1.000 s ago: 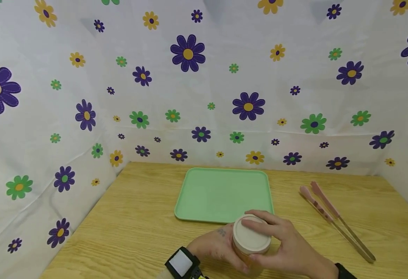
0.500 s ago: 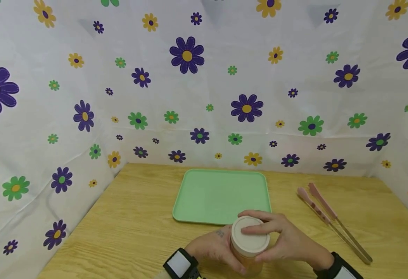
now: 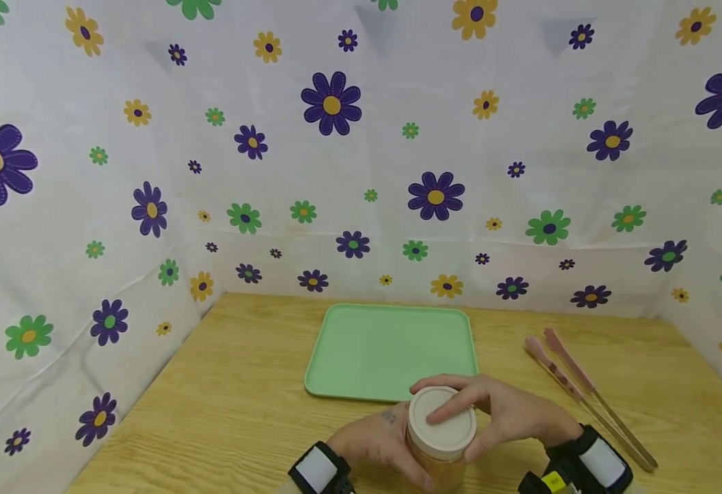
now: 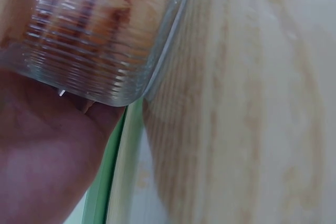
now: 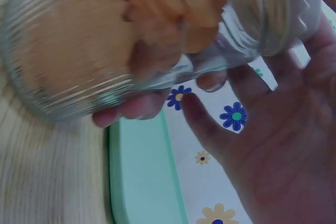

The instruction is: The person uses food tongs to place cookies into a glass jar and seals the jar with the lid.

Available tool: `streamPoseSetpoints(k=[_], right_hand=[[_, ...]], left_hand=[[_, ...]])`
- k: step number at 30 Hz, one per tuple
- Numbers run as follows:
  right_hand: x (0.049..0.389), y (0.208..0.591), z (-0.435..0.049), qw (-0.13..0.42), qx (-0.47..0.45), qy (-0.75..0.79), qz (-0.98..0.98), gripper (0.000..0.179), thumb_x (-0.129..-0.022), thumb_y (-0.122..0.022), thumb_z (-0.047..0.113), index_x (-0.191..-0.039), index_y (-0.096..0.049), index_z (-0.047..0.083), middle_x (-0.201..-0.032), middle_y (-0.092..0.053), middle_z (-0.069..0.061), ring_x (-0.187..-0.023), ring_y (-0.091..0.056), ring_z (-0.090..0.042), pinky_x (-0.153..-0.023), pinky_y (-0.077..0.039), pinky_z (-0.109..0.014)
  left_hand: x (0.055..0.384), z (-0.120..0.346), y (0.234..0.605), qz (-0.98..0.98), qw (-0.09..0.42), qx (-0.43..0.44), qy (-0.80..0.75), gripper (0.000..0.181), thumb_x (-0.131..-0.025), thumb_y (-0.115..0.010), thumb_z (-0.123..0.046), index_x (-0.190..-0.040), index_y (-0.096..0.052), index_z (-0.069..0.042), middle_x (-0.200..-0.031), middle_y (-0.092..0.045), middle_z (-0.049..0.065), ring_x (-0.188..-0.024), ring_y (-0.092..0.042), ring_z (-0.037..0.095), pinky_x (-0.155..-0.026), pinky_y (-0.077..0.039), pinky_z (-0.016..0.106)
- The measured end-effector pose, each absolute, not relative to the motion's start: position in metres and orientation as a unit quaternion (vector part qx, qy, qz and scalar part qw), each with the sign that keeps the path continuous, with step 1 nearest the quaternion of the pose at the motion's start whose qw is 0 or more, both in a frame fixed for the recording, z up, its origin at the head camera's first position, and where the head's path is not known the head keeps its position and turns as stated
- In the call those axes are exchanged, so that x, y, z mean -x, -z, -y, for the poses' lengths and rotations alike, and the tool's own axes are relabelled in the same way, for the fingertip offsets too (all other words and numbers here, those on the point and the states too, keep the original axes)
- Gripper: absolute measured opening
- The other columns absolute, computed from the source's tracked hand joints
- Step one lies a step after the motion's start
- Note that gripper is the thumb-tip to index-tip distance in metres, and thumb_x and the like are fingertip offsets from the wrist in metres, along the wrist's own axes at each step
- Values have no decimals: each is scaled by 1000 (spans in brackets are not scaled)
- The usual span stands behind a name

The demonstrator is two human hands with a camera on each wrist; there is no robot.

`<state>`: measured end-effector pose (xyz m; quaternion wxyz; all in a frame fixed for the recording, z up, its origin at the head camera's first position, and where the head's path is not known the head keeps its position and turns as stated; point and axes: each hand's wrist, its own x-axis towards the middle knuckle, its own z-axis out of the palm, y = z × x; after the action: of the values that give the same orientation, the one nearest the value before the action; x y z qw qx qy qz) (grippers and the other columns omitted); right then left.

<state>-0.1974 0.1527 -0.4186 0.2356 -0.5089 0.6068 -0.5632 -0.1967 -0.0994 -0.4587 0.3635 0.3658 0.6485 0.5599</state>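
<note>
A clear ribbed jar (image 3: pixel 446 473) with orange-brown pieces inside stands near the table's front, in front of the tray. A cream-white lid (image 3: pixel 441 429) covers its top. My left hand (image 3: pixel 381 442) grips the jar's body from the left, thumb across its front. From the right, my right hand (image 3: pixel 509 412) holds the lid by its rim, with one finger lying over the top. The left wrist view has the jar's ribbed lower wall (image 4: pixel 105 35) close up. In the right wrist view the jar's contents (image 5: pixel 157 9) are blurred, and their kind is unclear.
A light green tray (image 3: pixel 392 350) lies just behind the jar. Tongs with pink tips (image 3: pixel 574 363) lie at the right of the wooden table (image 3: pixel 225 412). White flowered cloth (image 3: pixel 361 165) walls off the back and both sides.
My right hand has turned round the lid, its wrist swinging farther away and leftward, so its strap now shows fully. The left hand keeps its grip. The head view has shifted slightly.
</note>
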Motion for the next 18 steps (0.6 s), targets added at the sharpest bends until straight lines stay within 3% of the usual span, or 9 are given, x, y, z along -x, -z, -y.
streamPoseSetpoints(k=[2, 5, 14, 18], right_hand=[[195, 419, -153, 239, 501, 571, -605, 44, -93, -76, 13, -135, -67, 8, -159, -41, -18, -148, -36, -20, -117, -32, -32], [189, 421, -150, 187, 509, 578, -610, 47, -90, -77, 8, -136, -66, 8, -158, -42, -19, -144, -41, -20, -114, -37, -32], [152, 436, -135, -116, 446, 496, -736, 58, -73, -91, 7, -127, -73, 16, -144, -57, -14, -130, -53, -10, -102, -48, -30], [138, 442, -124, -228, 410, 448, -761, 56, -72, -94, 15, -125, -74, 16, -139, -60, -12, -125, -57, -12, -99, -50, -25]], left_hand=[[197, 99, 459, -647, 362, -370, -559, 86, -80, -81, 1, -150, -40, -28, -143, -53, -12, -133, -50, 8, -115, -32, 23], [198, 99, 460, -648, 360, -374, -558, 85, -80, -81, 0, -149, -40, -28, -142, -54, -11, -132, -50, 8, -114, -33, 23], [197, 97, 462, -627, 355, -378, -582, 86, -77, -80, 8, -148, -40, -21, -138, -57, -10, -131, -52, 10, -115, -33, 23], [195, 97, 462, -623, 348, -383, -587, 87, -76, -80, 10, -147, -41, -21, -138, -57, -9, -131, -52, 10, -117, -32, 23]])
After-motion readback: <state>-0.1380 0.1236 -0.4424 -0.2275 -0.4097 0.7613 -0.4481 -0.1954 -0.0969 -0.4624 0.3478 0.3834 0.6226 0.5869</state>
